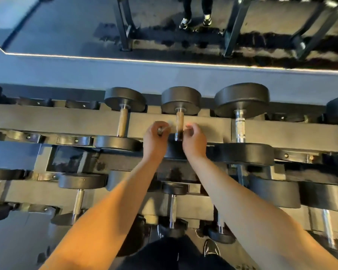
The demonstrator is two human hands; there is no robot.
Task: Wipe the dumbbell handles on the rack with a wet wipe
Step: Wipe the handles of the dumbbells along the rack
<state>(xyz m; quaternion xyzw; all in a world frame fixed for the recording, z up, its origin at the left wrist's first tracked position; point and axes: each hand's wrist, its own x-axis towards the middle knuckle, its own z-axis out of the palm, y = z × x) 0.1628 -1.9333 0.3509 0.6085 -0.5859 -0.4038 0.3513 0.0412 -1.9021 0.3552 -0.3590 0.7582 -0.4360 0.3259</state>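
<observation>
The grey dumbbell rack (203,129) runs across the view in tiers. On its top tier lies a black dumbbell whose handle (179,121) is brownish with a chrome collar. My left hand (155,139) is just left of that handle and pinches a pale, blurred wet wipe (167,127). My right hand (194,141) is just right of the handle, with curled fingers on the wipe's other end. The wipe's middle, near the handle, is hard to make out. The handle's near end is hidden between my hands.
A dumbbell with a brownish handle (123,123) lies to the left, a larger one with a chrome handle (240,127) to the right. Lower tiers hold several chrome-handled dumbbells (78,203). A wall mirror (164,26) behind the rack reflects a person's legs. My shoe (211,248) shows below.
</observation>
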